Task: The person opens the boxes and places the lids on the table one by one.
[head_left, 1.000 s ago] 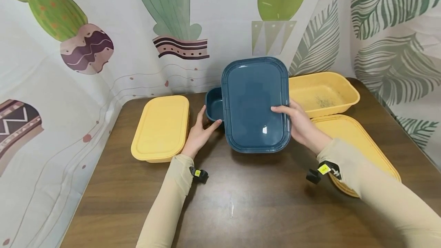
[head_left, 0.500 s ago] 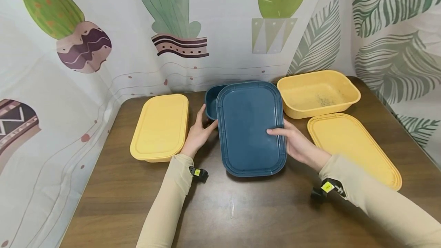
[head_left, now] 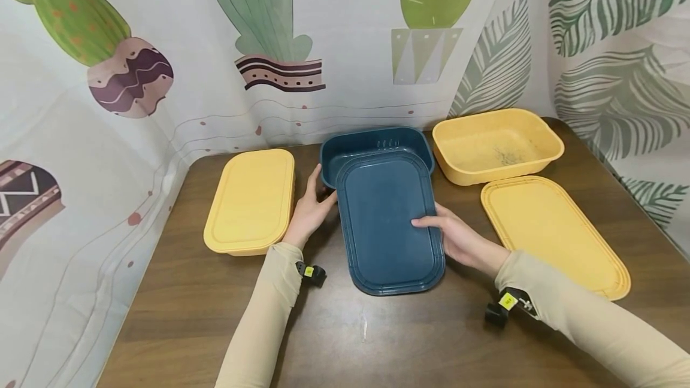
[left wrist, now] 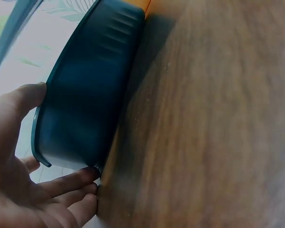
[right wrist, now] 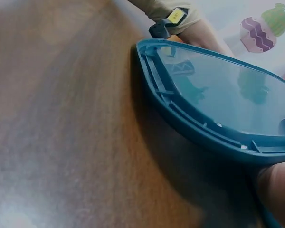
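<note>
Blue lid (head_left: pixel 390 226), long side in right grip (head_left: pixel 460 239)

Both hands (head_left: pixel 309 215) (head_left: pixel 461 239) forward, forearms (head_left: pixel 257 323) (head_left: pixel 587 321) converging

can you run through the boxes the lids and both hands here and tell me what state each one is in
Blue box: open, lid off
Blue lid: off the box, held up
Lidded yellow box: covered
Open yellow box: uncovered, dark marks inside
Loose yellow lid: off, lying on the table
Left hand: holding a corner of the blue box
Right hand: gripping the blue lid's edge
</note>
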Demonstrator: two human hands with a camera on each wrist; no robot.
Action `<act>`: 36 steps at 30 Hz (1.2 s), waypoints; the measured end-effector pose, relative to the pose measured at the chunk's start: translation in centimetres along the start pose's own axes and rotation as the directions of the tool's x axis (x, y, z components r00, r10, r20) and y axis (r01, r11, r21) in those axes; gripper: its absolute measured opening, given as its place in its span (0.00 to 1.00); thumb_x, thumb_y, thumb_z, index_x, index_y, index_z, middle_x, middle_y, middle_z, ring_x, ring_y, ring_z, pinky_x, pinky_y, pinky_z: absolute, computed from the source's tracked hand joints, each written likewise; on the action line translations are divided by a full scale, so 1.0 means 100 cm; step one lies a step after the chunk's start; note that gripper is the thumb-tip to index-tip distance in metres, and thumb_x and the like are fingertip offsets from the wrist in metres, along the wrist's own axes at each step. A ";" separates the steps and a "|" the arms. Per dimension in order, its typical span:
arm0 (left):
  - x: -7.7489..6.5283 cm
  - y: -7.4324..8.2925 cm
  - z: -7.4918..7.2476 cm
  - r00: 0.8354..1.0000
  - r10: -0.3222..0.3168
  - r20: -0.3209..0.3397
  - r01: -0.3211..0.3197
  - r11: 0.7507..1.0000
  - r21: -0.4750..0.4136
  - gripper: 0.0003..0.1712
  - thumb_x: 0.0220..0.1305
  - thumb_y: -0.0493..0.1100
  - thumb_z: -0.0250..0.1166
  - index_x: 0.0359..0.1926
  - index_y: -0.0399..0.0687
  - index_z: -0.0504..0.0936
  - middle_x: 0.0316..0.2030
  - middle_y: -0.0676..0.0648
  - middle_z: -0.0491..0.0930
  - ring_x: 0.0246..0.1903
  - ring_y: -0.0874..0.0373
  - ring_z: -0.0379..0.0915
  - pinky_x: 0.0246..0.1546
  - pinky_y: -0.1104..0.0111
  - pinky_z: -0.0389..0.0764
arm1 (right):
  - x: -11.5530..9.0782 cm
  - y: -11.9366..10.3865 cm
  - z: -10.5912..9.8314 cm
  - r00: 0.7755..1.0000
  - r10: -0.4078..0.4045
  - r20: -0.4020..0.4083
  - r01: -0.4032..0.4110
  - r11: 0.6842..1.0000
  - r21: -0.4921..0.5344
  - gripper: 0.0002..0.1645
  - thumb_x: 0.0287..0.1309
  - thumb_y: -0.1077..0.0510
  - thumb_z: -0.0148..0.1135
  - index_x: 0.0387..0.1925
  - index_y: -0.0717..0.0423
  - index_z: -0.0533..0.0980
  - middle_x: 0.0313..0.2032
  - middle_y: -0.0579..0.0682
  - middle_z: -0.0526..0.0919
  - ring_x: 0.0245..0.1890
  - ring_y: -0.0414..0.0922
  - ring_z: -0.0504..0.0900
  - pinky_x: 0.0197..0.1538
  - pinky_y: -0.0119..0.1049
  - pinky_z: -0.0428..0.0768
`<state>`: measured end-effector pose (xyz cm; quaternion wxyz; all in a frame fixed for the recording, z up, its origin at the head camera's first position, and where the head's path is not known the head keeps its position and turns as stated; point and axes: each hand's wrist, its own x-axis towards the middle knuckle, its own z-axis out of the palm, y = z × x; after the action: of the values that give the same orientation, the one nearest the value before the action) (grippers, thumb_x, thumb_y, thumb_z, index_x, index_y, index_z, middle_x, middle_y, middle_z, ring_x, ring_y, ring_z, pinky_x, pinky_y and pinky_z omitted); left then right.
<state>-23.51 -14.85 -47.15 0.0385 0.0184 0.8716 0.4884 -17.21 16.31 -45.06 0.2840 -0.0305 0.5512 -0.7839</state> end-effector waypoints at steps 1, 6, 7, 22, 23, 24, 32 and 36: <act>0.000 0.000 0.000 1.000 0.000 0.000 0.000 1.000 -0.001 0.52 0.64 0.70 0.61 0.80 0.72 0.43 0.69 0.38 0.69 0.61 0.35 0.72 0.60 0.45 0.72 | 0.000 0.001 -0.001 1.000 0.008 0.003 -0.008 1.000 -0.006 0.44 0.67 0.68 0.52 0.78 0.57 0.46 0.52 0.47 0.83 0.51 0.46 0.84 0.53 0.45 0.82; -0.001 0.002 0.000 1.000 -0.009 -0.002 0.009 1.000 -0.001 0.51 0.65 0.69 0.61 0.80 0.73 0.44 0.68 0.39 0.71 0.59 0.37 0.74 0.58 0.46 0.74 | -0.001 0.003 -0.004 0.999 0.048 -0.013 -0.049 0.995 -0.084 0.45 0.66 0.66 0.55 0.78 0.60 0.46 0.54 0.49 0.82 0.51 0.45 0.84 0.55 0.42 0.81; -0.001 0.003 0.000 1.000 -0.009 -0.005 0.009 1.000 0.000 0.52 0.64 0.70 0.61 0.80 0.72 0.44 0.67 0.39 0.71 0.59 0.37 0.74 0.58 0.46 0.74 | -0.001 0.004 -0.006 0.998 0.055 -0.017 -0.056 0.992 -0.114 0.45 0.65 0.66 0.56 0.78 0.60 0.47 0.54 0.50 0.83 0.51 0.45 0.84 0.54 0.42 0.81; 0.000 0.005 0.002 1.000 -0.011 -0.024 0.011 1.000 -0.003 0.57 0.59 0.75 0.63 0.80 0.73 0.43 0.63 0.43 0.77 0.63 0.49 0.72 0.62 0.46 0.72 | -0.006 0.005 -0.025 0.990 0.132 0.051 -0.101 0.914 -0.392 0.41 0.63 0.60 0.65 0.73 0.67 0.60 0.56 0.56 0.82 0.52 0.46 0.83 0.57 0.41 0.79; 0.000 0.005 0.002 1.000 -0.009 -0.023 0.009 1.000 -0.004 0.57 0.59 0.75 0.63 0.80 0.72 0.43 0.63 0.43 0.76 0.64 0.48 0.71 0.62 0.46 0.72 | -0.007 0.005 -0.025 0.989 0.131 0.062 -0.096 0.913 -0.397 0.41 0.64 0.59 0.65 0.73 0.67 0.59 0.57 0.56 0.82 0.53 0.46 0.83 0.57 0.42 0.79; 0.001 0.005 0.002 1.000 -0.008 -0.023 0.008 1.000 -0.003 0.57 0.59 0.76 0.62 0.80 0.71 0.43 0.63 0.43 0.76 0.64 0.48 0.71 0.62 0.46 0.72 | -0.007 0.004 -0.026 0.989 0.132 0.072 -0.092 0.911 -0.403 0.41 0.64 0.59 0.65 0.73 0.67 0.59 0.57 0.57 0.82 0.53 0.47 0.83 0.57 0.42 0.79; 0.000 0.004 0.001 1.000 -0.010 -0.021 0.011 1.000 0.004 0.57 0.59 0.76 0.62 0.80 0.72 0.42 0.63 0.44 0.76 0.64 0.48 0.71 0.62 0.47 0.72 | -0.011 0.003 -0.029 0.985 0.143 0.101 -0.086 0.899 -0.429 0.43 0.65 0.59 0.64 0.74 0.68 0.56 0.59 0.58 0.80 0.55 0.46 0.82 0.58 0.43 0.78; 0.000 0.004 0.001 1.000 -0.003 -0.019 0.003 1.000 0.002 0.58 0.60 0.75 0.62 0.81 0.68 0.43 0.63 0.43 0.76 0.64 0.48 0.71 0.62 0.47 0.71 | -0.014 0.002 -0.030 0.985 0.145 0.094 -0.092 0.900 -0.426 0.43 0.64 0.60 0.64 0.74 0.69 0.56 0.58 0.57 0.81 0.54 0.46 0.82 0.57 0.41 0.79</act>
<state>-23.51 -14.55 -46.88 0.0308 0.0126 0.8725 0.4875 -17.05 19.42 -46.07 0.3514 -0.1057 0.6893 -0.6247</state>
